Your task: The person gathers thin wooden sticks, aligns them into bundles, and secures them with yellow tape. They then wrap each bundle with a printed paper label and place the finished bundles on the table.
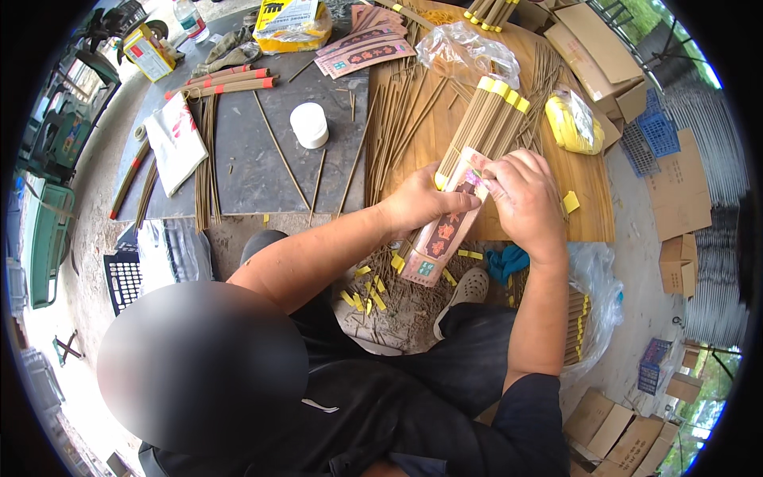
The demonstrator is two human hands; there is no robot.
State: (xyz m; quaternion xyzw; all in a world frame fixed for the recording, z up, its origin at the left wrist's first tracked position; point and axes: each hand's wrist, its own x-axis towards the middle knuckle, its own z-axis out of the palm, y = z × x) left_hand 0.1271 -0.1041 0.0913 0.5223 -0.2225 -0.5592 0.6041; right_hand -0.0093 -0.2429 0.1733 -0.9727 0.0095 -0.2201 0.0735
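Table (pixel 246 175): stands dark at left, borders a wooden board (pixel 584 171) at right.
Floor (pixel 636 278): looks pale grey, holds boxes (pixel 679 187) and blue crates (pixel 664 123) along the right.
Sheeting (pixel 709 254): runs grey and ribbed beyond the boxes.
Light: comes as daylight, with greenery (pixel 645 20) outside.

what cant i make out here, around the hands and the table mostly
- Head view: most fingers of the left hand, hidden behind the yellow-tipped sticks and printed paper.
- Head view: the far bundle, cut off by the upper edge.
- Head view: some sticks by the clear bag, hidden by the right forearm.
- Head view: whatever lies under the blurred patch, lower left.
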